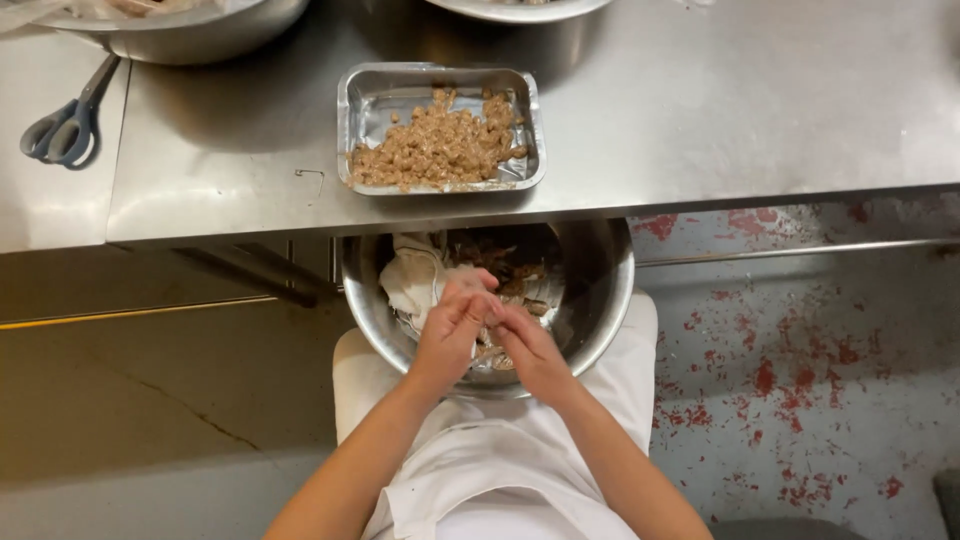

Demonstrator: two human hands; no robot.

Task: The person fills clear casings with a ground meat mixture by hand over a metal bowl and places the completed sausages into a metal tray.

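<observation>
A large steel bowl rests on my lap, partly under the table edge. It holds a crumpled white cloth or bag and brown scraps. My left hand and my right hand meet over the bowl's middle, fingers pinched together around a small brown piece that I cannot make out clearly. On the steel table just beyond the bowl stands a rectangular foil tray partly filled with small tan peeled pieces.
Grey-handled scissors lie on the table at the far left. Two more steel bowls sit along the table's far edge. The floor at right is grey with red paint patches.
</observation>
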